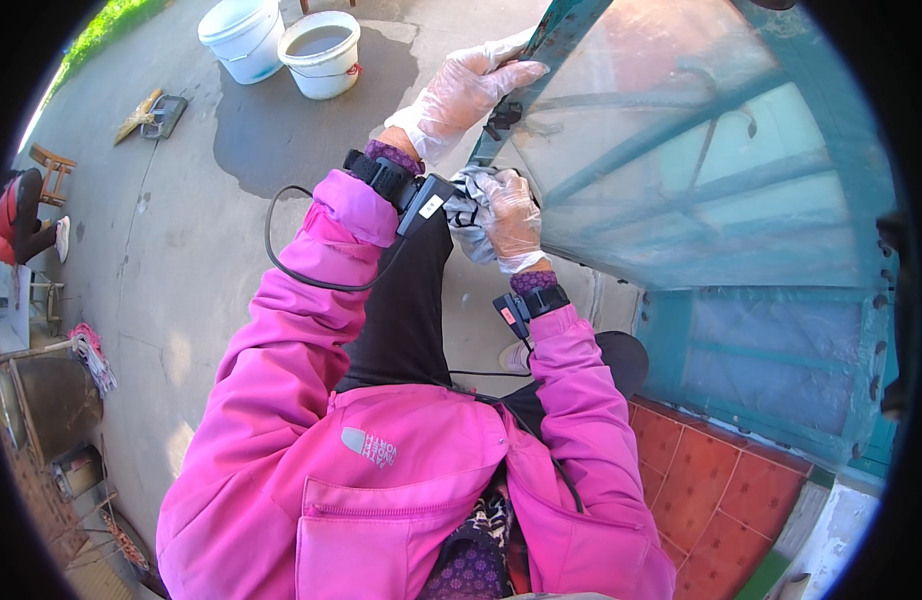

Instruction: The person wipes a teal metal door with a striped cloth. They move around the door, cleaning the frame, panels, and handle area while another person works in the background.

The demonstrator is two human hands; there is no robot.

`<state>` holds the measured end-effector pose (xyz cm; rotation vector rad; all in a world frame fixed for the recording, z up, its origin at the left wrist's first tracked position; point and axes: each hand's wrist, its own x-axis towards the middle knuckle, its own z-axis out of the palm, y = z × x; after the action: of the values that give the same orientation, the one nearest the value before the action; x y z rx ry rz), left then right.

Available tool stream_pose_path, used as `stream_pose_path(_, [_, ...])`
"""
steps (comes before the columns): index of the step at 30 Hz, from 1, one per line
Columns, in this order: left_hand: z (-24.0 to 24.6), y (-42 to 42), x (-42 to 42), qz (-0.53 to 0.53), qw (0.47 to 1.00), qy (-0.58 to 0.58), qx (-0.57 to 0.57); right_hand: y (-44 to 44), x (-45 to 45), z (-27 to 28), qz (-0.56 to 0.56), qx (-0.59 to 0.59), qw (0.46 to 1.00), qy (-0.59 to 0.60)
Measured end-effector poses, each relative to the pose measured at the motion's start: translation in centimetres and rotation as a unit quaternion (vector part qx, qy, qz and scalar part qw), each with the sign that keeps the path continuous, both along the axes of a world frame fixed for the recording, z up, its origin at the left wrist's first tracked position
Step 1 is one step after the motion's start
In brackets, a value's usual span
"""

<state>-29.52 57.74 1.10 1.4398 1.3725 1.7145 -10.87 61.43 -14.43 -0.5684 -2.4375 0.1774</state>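
Note:
A teal-painted door (562,45) with a clear, hazy panel (641,135) stands swung out at my upper right. My left hand (457,94), in a thin clear plastic glove, grips its edge, the thumb resting on the frame's near face. Just above a small dark latch (505,115) is where that thumb lies. A bunched grey-and-white cloth with black lines (468,214) is in my right hand (515,214), which wears the same kind of glove. The cloth is up against the lower part of the door's edge; its contact side is hidden.
Two white buckets, one empty-looking (243,45) and one holding murky water (318,64), stand on wet concrete. A brush and dustpan (164,116) lie farther left. A seated person (25,210) is at the far left. Red tiles (716,480) cover the lower right.

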Motion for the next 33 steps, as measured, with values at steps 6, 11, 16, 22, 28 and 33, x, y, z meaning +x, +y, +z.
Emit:
stream_pose_path(6, [-2.5,-0.8,-0.7,-0.077,0.993,-0.053,0.067,1.2,6.8,-6.5,-0.143,-0.289,0.944,-0.067])
stream_pose_path(11, [-7.3,-2.5,-1.2,-0.015,0.992,0.066,-0.104,2.4,10.1,-12.3,-0.251,-0.512,0.821,-0.018])
stream_pose_path(16, [-9.6,-1.9,-0.6,-0.016,0.962,0.119,-0.244,3.8,9.7,-16.1,-0.243,-0.488,0.829,-0.125])
stream_pose_path(22, [-10.5,-1.4,0.0,-0.007,0.964,0.058,-0.258,2.9,6.8,-13.2,-0.262,-0.737,0.615,0.104])
stream_pose_path(28, [-12.1,-1.2,-0.2,0.023,0.966,0.067,-0.250,-2.0,7.7,-5.6,-0.231,-0.851,0.331,0.336])
stream_pose_path(33, [-12.8,-1.4,0.0,0.033,0.972,0.033,-0.231,-4.7,7.8,-5.2,-0.266,-0.838,0.321,0.353])
